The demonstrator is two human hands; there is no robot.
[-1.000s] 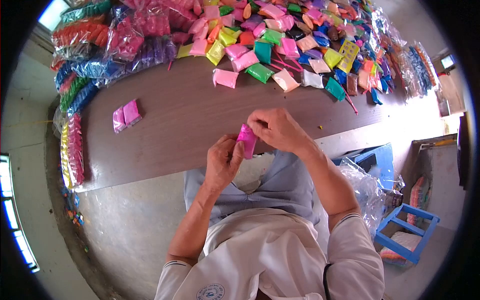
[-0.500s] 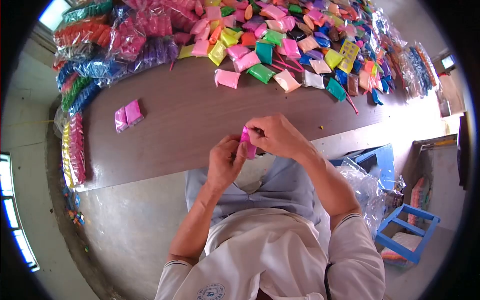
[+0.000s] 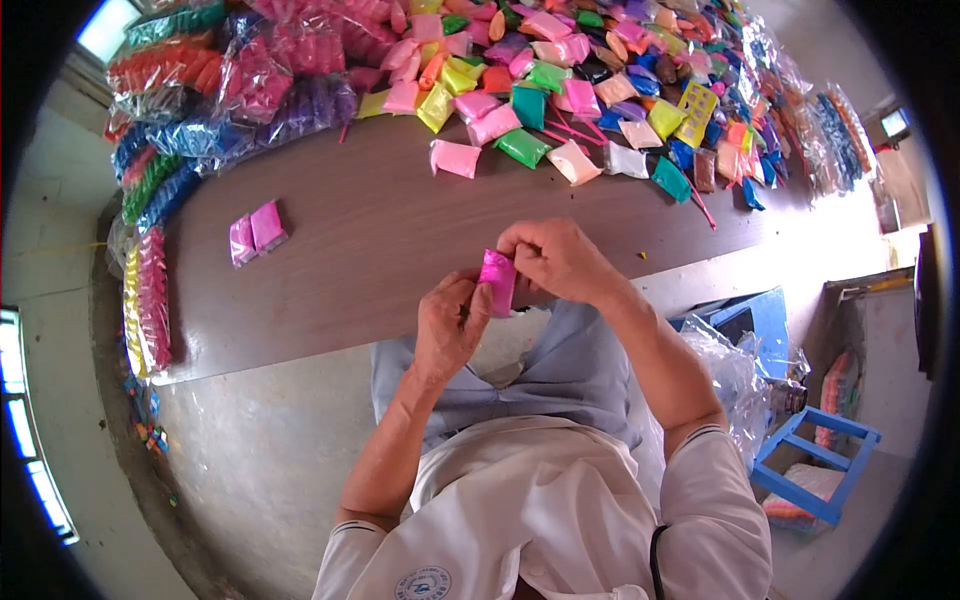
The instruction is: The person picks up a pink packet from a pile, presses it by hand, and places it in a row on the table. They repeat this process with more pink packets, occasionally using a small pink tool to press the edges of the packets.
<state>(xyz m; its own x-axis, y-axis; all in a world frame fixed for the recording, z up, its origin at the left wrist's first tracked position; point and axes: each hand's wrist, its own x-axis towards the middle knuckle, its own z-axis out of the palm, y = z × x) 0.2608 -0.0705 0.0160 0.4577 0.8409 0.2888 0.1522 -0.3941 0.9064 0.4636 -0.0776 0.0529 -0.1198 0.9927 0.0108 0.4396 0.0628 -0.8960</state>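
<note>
A small bright magenta packet (image 3: 497, 281) is held upright over the table's front edge. My left hand (image 3: 452, 318) pinches its lower left side between thumb and fingers. At its top right corner is my right hand (image 3: 558, 258), with fingers curled and pressed together; whether they grip the corner is too small to tell. Two joined pink-purple packets (image 3: 257, 232) lie on the brown table (image 3: 350, 240) to the left.
Loose colourful packets (image 3: 522, 147) are heaped along the table's back. Clear bags of packets (image 3: 250, 90) are piled at the back left. On the right, below the table, are clear plastic bags (image 3: 725, 370) and a blue frame (image 3: 815, 460).
My right hand has shifted slightly right and up from the packet's top, so more of the packet's magenta face shows. My left hand has hardly moved.
</note>
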